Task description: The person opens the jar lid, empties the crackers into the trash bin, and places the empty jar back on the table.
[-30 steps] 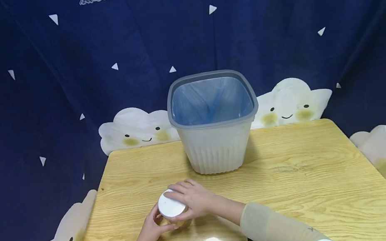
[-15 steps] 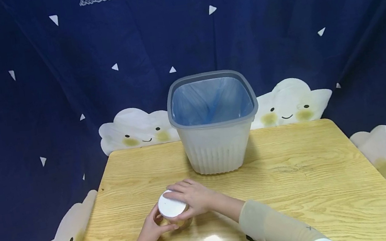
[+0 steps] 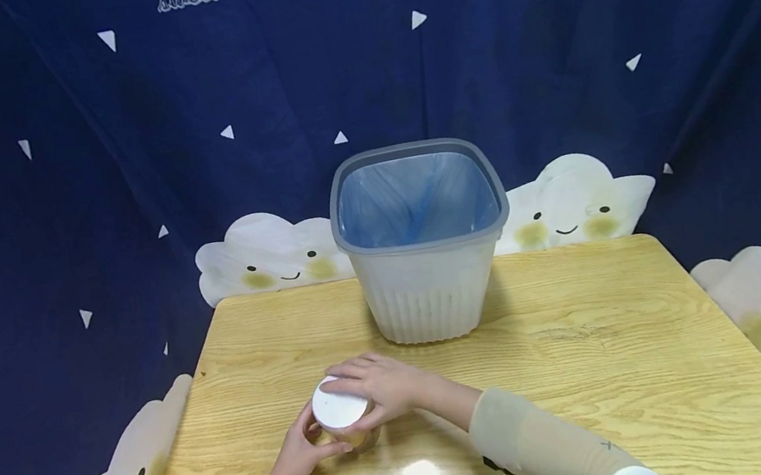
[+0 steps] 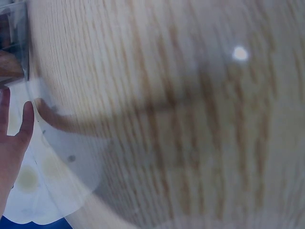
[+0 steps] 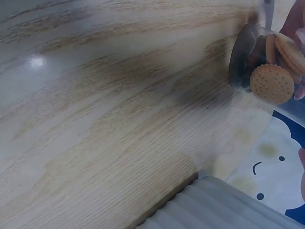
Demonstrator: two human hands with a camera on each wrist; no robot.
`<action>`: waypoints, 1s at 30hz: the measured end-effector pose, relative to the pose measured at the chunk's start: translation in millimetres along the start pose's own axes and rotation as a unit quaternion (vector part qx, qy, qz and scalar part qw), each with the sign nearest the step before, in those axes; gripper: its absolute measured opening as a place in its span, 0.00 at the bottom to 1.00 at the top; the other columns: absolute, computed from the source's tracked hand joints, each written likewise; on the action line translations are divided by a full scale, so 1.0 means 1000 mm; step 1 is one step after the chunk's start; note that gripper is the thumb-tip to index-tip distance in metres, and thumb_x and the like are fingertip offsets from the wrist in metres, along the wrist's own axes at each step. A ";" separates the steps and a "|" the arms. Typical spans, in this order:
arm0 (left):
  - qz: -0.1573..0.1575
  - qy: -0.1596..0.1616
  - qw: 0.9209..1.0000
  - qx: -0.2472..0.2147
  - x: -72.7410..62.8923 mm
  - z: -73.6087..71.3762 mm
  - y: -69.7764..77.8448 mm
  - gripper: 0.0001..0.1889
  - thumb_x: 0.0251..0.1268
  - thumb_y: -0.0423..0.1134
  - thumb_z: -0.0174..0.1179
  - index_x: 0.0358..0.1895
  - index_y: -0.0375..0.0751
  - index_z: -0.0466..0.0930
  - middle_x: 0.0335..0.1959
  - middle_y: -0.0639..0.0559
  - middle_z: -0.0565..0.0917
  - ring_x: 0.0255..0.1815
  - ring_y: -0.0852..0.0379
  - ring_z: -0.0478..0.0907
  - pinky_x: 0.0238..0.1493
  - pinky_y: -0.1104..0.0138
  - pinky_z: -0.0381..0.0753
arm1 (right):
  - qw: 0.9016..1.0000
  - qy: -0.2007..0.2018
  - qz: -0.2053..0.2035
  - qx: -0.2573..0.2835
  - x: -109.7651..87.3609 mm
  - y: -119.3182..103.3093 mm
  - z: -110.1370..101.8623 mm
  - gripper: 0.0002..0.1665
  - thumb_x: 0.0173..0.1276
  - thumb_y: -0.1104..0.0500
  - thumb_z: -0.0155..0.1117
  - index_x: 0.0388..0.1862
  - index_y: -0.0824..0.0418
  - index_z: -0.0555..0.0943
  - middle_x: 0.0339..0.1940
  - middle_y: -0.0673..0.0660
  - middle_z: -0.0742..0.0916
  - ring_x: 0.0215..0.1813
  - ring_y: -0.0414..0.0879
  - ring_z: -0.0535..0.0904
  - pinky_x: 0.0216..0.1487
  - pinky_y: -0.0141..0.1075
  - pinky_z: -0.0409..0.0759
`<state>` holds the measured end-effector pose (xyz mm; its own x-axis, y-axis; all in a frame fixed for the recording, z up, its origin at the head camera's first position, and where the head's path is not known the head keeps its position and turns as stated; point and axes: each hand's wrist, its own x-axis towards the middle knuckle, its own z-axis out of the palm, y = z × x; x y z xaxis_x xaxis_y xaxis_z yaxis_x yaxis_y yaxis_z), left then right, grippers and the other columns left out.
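Observation:
A small clear jar (image 5: 267,71) with round biscuits (image 5: 272,84) inside stands on the wooden table (image 3: 593,353), near its front left. A white lid (image 3: 337,412) caps the jar. My left hand (image 3: 299,454) grips the jar's body from the near left side. My right hand (image 3: 382,387) reaches in from the right, and its fingers curl over the lid's rim. In the left wrist view only my left fingers (image 4: 14,138) and a corner of the jar (image 4: 12,43) show at the left edge. The jar's body is mostly hidden behind both hands in the head view.
A translucent waste bin (image 3: 425,263) with a grey rim and a blue liner stands at the table's far middle; its ribbed wall (image 5: 214,210) shows in the right wrist view. A dark blue cloth with cloud faces (image 3: 264,260) hangs behind and around the table.
My right forearm has shifted slightly left and its fingers have crept a little round the lid. The left hand and the jar have stayed put.

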<state>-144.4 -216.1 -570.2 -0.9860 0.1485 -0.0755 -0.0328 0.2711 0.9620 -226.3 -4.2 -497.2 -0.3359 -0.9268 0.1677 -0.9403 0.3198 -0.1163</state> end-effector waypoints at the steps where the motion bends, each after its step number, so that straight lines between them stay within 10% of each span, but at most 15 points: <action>1: -0.001 0.000 1.000 -0.001 0.000 0.000 0.000 0.48 0.39 0.37 0.73 0.69 0.48 0.56 0.62 0.48 0.69 0.61 0.45 0.64 0.61 0.46 0.62 | 1.000 0.000 -0.003 0.003 0.000 0.001 0.000 0.43 0.59 0.32 0.54 0.69 0.48 0.59 0.69 0.52 0.66 0.67 0.46 0.62 0.66 0.42 0.60; 30: -0.004 0.001 1.000 -0.015 -0.001 0.000 0.005 0.48 0.39 0.34 0.73 0.69 0.48 0.57 0.61 0.48 0.70 0.61 0.45 0.64 0.62 0.46 0.61 | 1.000 -0.009 -0.010 0.017 -0.002 0.001 -0.004 0.42 0.61 0.33 0.52 0.70 0.46 0.56 0.71 0.54 0.62 0.70 0.45 0.58 0.67 0.44 0.59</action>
<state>-143.5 -214.9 -565.2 -0.9862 0.1441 -0.0820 -0.0449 0.2438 0.9688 -226.3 -1.1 -494.1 -0.3161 -0.9362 0.1534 -0.9443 0.2949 -0.1460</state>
